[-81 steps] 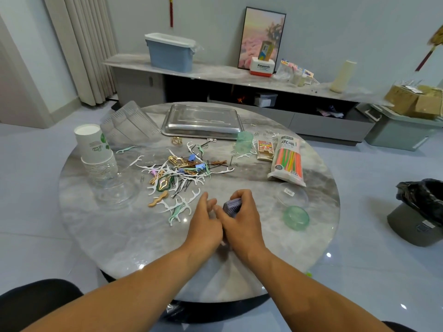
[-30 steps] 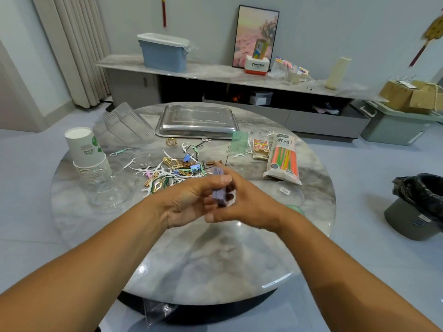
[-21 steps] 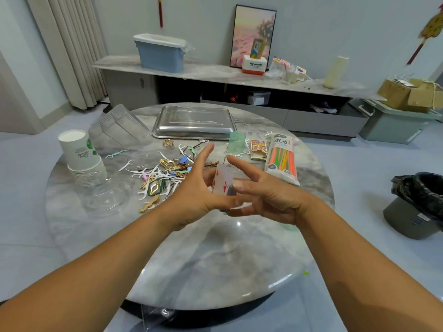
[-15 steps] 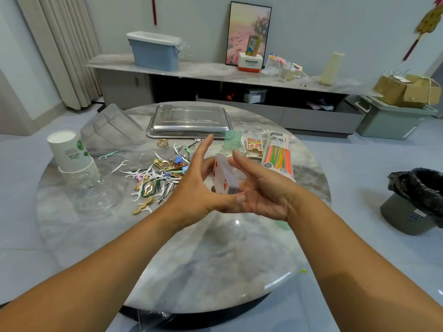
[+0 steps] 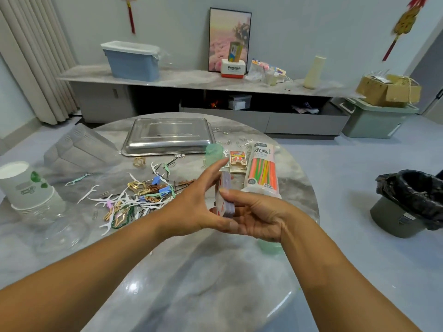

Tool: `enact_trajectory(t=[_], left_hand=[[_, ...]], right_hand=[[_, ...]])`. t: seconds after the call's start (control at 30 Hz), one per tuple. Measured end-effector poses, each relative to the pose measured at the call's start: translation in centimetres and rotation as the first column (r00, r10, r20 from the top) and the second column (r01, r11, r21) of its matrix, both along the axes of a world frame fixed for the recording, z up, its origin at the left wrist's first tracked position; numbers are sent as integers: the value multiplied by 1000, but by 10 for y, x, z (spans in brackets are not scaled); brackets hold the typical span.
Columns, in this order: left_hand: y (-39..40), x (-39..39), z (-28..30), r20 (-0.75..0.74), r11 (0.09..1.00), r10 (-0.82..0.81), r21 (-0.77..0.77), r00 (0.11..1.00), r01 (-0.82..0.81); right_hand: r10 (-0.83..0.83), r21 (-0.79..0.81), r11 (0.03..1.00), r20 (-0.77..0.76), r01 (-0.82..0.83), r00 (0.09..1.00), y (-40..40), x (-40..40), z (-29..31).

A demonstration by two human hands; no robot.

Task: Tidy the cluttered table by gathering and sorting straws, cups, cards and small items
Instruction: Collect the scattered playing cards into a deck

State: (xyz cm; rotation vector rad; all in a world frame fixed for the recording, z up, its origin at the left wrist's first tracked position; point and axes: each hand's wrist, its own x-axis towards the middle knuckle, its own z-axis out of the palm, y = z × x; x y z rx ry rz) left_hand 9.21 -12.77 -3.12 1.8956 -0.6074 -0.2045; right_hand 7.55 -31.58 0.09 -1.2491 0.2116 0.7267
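The person is working early in the tidy-up, judging by how much is lying loose on the round grey marble table [image 5: 215, 283]. A tangle of white floss picks, gold and coloured clips and dark pins [image 5: 134, 197] is sprawling across the left-centre of the top, unsorted. A clear packet of orange, green and yellow straws [image 5: 263, 171] is lying flat on the right side, just beside a small red-and-yellow card box [image 5: 237, 160] and a pale green translucent cup [image 5: 214, 151]. A stack of white paper cups with a green leaf print [image 5: 22, 185] is standing at the left edge, with clear plastic cups [image 5: 60, 233] nested near it. An upturned stainless steel tray [image 5: 167, 136] is sitting at the far side. Only the cards appear gathered; everything else is waiting.

The deck of playing cards with purple backs [image 5: 224, 196] is being held upright above the table, between both hands. The right hand [image 5: 254, 215] is cupping it from below and behind, thumb pressing along its top edge, fingers curled closed around it. The left hand [image 5: 195, 206] is bracing the near face, thumb meeting the deck's lower corner while its fingers [image 5: 215, 167] are stretching up, loosely apart, along the card faces. Both hands seem to be squaring the deck, probably before it goes into the box.
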Motion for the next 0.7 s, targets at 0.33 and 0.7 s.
enact_trajectory(t=[0.33,0.7], left_hand=[[-24,123,-36,219,879,291,323,931,-350],[-99,197,-54,222,628,410,635,885,-450]], right_hand=[[-376,-49,924,81,380,923,-39,52,-11],[-366,-48,927,81,371,927,-36,87,-25]])
